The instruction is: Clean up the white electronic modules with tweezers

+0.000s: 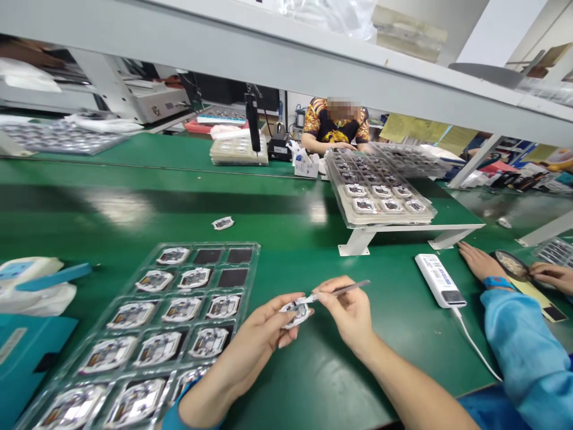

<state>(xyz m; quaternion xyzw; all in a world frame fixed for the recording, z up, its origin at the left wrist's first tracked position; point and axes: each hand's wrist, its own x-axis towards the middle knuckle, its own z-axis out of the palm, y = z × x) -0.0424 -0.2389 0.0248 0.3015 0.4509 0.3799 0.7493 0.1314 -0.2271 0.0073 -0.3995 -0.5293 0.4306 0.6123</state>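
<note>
In the head view, my left hand (pixel 257 340) is closed around a small white-rimmed electronic part (pixel 295 314), held by its edges above the green table. My right hand (pixel 349 316) pinches a thin metal tool, seemingly tweezers (pixel 356 286), whose tail sticks out to the right. The working end of the tool meets the upper edge of the part, but my fingers partly hide the contact. Left of my hands lies a clear plastic tray (pixel 255 258) with rows of similar parts; several dark pockets at its far right hold none. A single similar part (pixel 222 223) lies beyond the tray.
Stacked trays (pixel 380 221) rest on a low stand (pixel 358 242) ahead right. A white power strip (pixel 441 280) with a cable lies right, near a co-worker's blue sleeve (pixel 514 334). Another person (pixel 335 128) sits opposite. A shelf beam (pixel 268 54) crosses above; a teal case (pixel 31 364) is left.
</note>
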